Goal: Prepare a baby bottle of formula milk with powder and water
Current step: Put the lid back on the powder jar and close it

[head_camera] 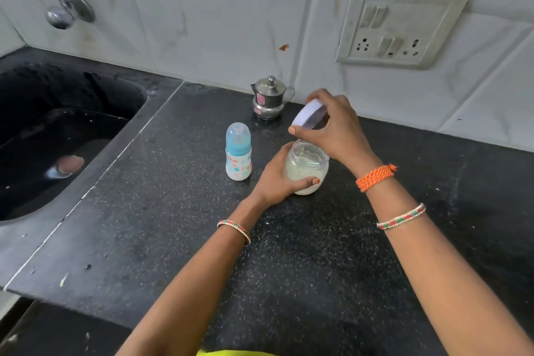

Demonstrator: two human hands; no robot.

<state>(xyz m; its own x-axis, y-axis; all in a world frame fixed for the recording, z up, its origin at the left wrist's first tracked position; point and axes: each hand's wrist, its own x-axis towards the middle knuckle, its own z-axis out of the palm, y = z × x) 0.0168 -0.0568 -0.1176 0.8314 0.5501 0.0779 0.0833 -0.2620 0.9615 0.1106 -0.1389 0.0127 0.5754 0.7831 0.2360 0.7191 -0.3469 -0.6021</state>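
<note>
Counter (318, 254): left hand (277, 179) grips jar (307, 167); right hand (335, 127) holds lid (308, 114).

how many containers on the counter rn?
3. The baby bottle stands capped, left of the hands. The powder jar sits open in the left hand, its lid lifted in the right hand. The steel pot stands lidded by the wall. None visibly hidden.

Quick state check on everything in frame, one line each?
Jar: upright on counter, open, white powder inside.
Lid: off the jar, tilted, held above it.
Baby bottle: upright, cap on.
Steel pot: upright, lid on.
Left hand: gripping the jar.
Right hand: holding the lid.
Tap: no water running.
</note>
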